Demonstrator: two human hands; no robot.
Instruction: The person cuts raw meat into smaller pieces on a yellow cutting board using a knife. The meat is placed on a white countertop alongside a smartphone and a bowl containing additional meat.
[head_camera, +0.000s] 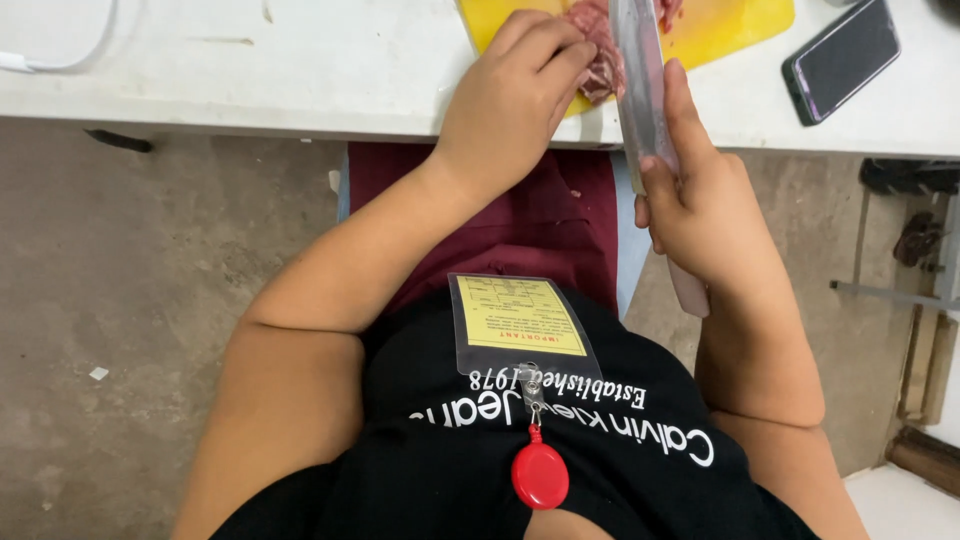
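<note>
My left hand (510, 95) presses its curled fingers on a piece of raw red meat (600, 50) lying on a yellow cutting board (725, 30) at the edge of the white table (300, 70). My right hand (705, 205) grips the pale handle of a large knife (642, 80), index finger stretched along the blade's spine. The wide steel blade stands against the meat just right of my left fingers. The blade's tip runs out of the top of the frame.
A dark smartphone (842, 57) lies on the table at the right of the board. A white cable (60, 55) crosses the table's far left. Below are a concrete floor, my dark red apron, a yellow badge card and a red round reel.
</note>
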